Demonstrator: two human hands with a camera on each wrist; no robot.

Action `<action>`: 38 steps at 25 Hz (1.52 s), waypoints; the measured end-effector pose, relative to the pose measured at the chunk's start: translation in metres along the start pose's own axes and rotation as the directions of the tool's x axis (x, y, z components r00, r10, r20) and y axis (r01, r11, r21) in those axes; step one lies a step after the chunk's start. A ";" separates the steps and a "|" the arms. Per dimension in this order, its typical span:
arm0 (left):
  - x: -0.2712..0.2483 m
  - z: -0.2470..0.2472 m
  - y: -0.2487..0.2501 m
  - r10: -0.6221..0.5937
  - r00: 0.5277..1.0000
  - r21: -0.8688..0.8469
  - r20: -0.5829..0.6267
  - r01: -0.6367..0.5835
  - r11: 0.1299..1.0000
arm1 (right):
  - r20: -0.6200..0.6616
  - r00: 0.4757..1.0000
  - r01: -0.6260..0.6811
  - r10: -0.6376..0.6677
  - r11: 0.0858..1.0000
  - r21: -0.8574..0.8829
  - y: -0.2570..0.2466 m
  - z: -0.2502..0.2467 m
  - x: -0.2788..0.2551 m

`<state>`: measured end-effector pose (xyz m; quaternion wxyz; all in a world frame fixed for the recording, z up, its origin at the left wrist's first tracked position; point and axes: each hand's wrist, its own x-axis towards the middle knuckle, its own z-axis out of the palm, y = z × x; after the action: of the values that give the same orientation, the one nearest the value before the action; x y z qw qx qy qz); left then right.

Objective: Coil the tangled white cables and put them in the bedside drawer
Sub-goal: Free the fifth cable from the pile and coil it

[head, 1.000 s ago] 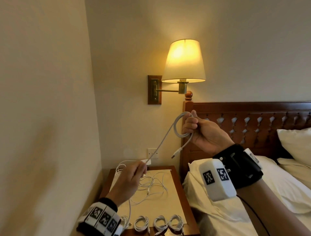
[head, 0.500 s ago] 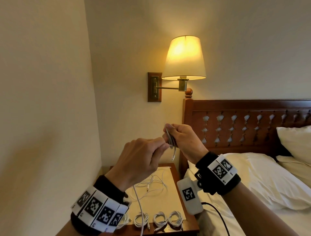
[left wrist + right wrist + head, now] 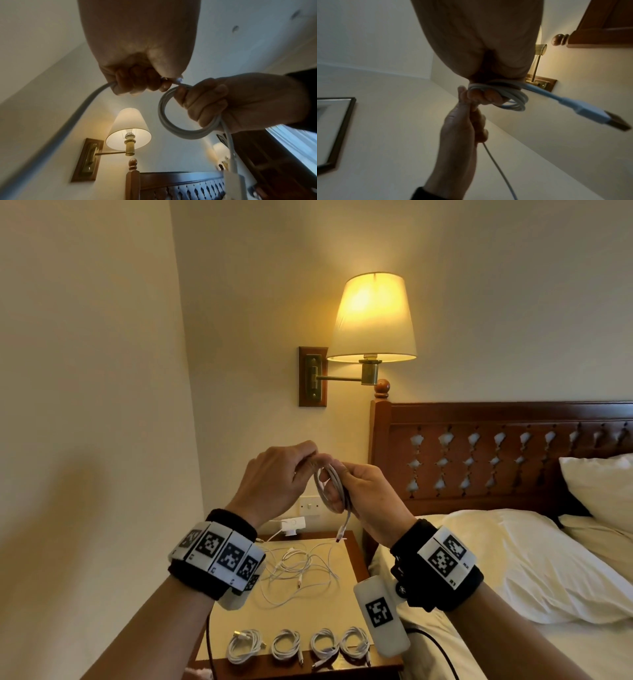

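Holding the coil (image 3: 334,491) in curled right hand (image 3: 371,496) fingers, left hand (image 3: 274,479) pinching the cable's loose end. Four coils (image 3: 298,645) and a tangle (image 3: 298,573) sit on the bench (image 3: 342,604).

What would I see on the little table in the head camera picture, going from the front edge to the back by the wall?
Row of four coiled cables → loose tangled cables → white charger plug at the back of the bedside table, by the wall.
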<state>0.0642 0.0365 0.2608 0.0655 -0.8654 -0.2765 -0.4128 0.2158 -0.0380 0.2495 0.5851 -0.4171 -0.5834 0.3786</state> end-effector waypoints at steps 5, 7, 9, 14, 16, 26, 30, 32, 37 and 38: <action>-0.001 0.016 -0.015 -0.090 0.996 -0.296 0.004 0.087 0.951 | 0.105 0.985 -0.162 0.137 0.942 0.294 -0.003 -0.006 -0.002; -0.005 0.022 -0.022 -0.112 0.994 -0.362 -0.008 0.101 0.927 | 0.172 0.970 -0.232 0.173 0.873 0.428 -0.003 -0.010 -0.003; -0.012 0.030 -0.033 -0.138 0.990 -0.386 -0.013 0.122 0.914 | 0.205 0.964 -0.256 0.168 0.798 0.546 -0.006 -0.017 -0.004; -0.060 0.053 -0.066 -0.261 0.964 -0.331 0.058 0.265 0.905 | 0.156 0.977 -0.212 0.144 0.696 0.686 -0.021 -0.050 0.001; -0.073 0.056 -0.058 -0.227 0.956 -0.199 0.186 0.263 0.944 | 0.077 0.983 -0.176 0.164 0.754 0.633 -0.017 -0.054 0.005; -0.031 0.007 0.038 0.174 0.969 0.174 0.173 -0.204 0.963 | -0.122 0.992 -0.025 0.019 0.999 -0.045 0.005 -0.006 0.025; -0.023 0.002 0.037 0.183 0.973 0.164 0.144 -0.206 0.965 | -0.018 1.000 -0.019 0.017 0.996 -0.084 0.014 -0.006 0.024; -0.020 -0.003 0.031 0.178 0.981 0.094 0.077 -0.185 0.978 | 0.051 0.998 -0.043 0.045 0.998 -0.050 0.011 -0.004 0.019; -0.018 0.007 0.004 -0.038 0.997 -0.250 -0.071 0.019 0.968 | 0.161 0.983 -0.104 0.094 0.993 0.059 0.000 -0.001 0.016; -0.018 0.011 0.001 -0.090 0.995 -0.324 -0.052 0.068 0.944 | 0.169 0.980 -0.113 0.101 0.991 0.065 -0.001 -0.002 0.018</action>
<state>0.0629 0.0316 0.2398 -0.0841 -0.8385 -0.2377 -0.4831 0.2180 -0.0220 0.2575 0.5286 -0.3931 -0.5921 0.4643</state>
